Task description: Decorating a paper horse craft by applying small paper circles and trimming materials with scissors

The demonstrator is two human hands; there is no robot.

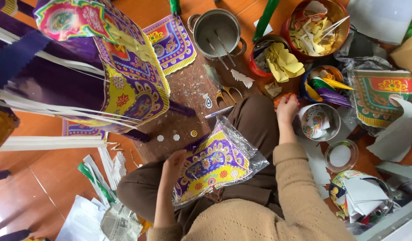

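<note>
Glossy printed paper panel in crinkled clear plastic, resting on lap.
Left hand pinching panel's edge; right hand closed on orange scrap beside round tin.

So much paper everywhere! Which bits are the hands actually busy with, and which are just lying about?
In hand:
left hand on the patterned sheet in plastic wrap
right hand on an orange scrap

Lying about:
steel pot
scissors
yellow cut-outs
newspaper
</note>
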